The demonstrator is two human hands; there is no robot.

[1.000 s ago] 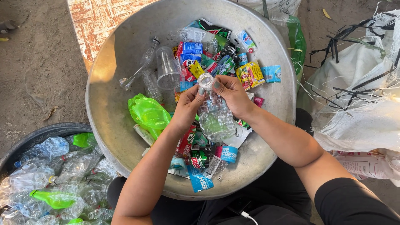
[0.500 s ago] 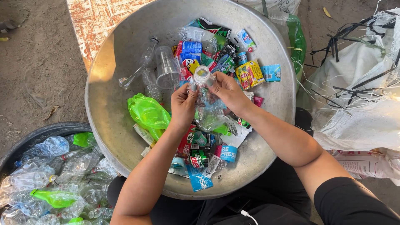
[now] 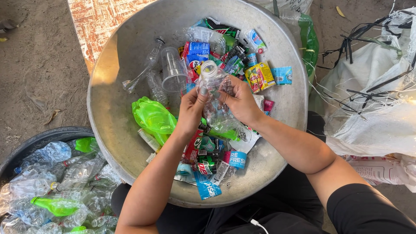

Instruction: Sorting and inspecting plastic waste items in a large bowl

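Around the held clear bottle [image 3: 215, 93], wrappers [image 3: 260, 76], plastic cup [image 3: 174, 71]

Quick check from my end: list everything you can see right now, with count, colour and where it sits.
Clear plastic bottle: one, see-through, crumpled, uncapped, held over the basin by both hands.
Metal basin: one, grey, centre, on the person's lap.
Green plastic bottle: one, bright green, crushed, left inside the basin.
Clear cup: one, see-through, upper middle of the basin.
Torn labels and wrappers: many, mixed colours, heaped at the basin's top and bottom.
Black tub: one, lower left on the ground.
Crushed bottles: many, mostly clear, a few green, in the tub.
White sack: at least one, right edge.
Left hand: on the bottle's left side.
Right hand: on the bottle's right side.
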